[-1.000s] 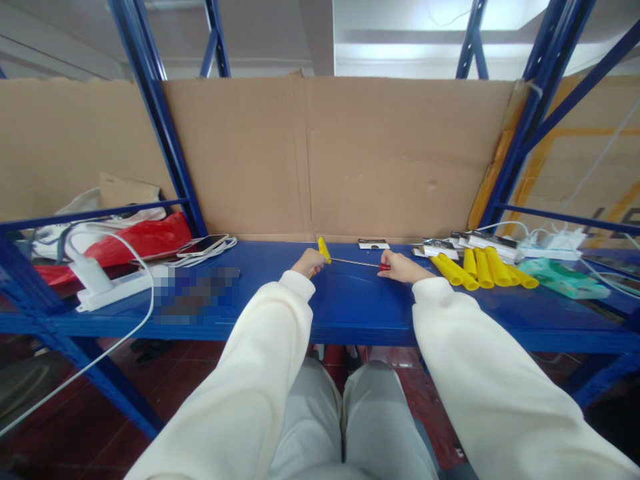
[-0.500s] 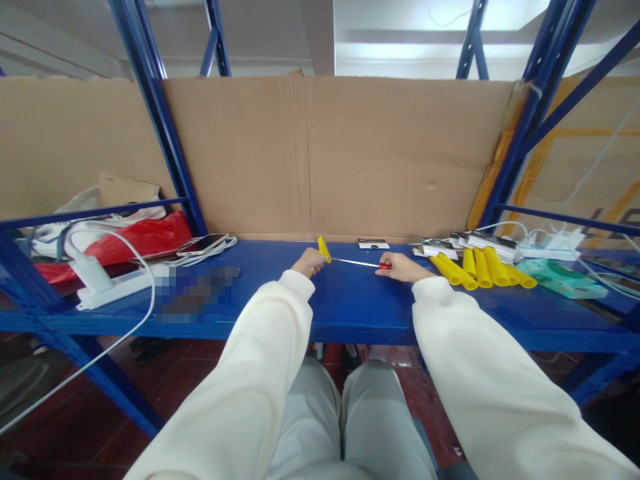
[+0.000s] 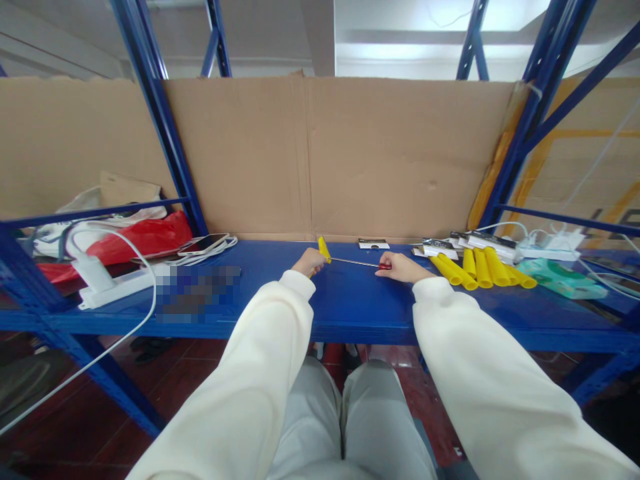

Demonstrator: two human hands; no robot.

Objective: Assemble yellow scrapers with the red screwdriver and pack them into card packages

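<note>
My left hand (image 3: pixel 309 262) is closed on a yellow piece (image 3: pixel 324 249) above the middle of the blue table. A red-handled screwdriver (image 3: pixel 356 263) lies level between my hands, its thin metal shaft pointing left, with the tip at the yellow piece. My right hand (image 3: pixel 401 268) is closed around its red handle. Whether the tip goes into the yellow piece is too small to tell. Several yellow tubes (image 3: pixel 481 268) lie to the right of my right hand, and a small white and black packet (image 3: pixel 373 244) lies behind it.
The blue table (image 3: pixel 360 312) has a cardboard panel (image 3: pixel 400 160) along its back. At the left are a white power strip (image 3: pixel 117 288), a cable, a phone (image 3: pixel 209 244) and a red bag (image 3: pixel 140 240). A green packet (image 3: pixel 563 279) lies at the right.
The screwdriver's shaft looks duller and its handle darker, as if slightly turned. Both hands keep almost the same place and hold.
</note>
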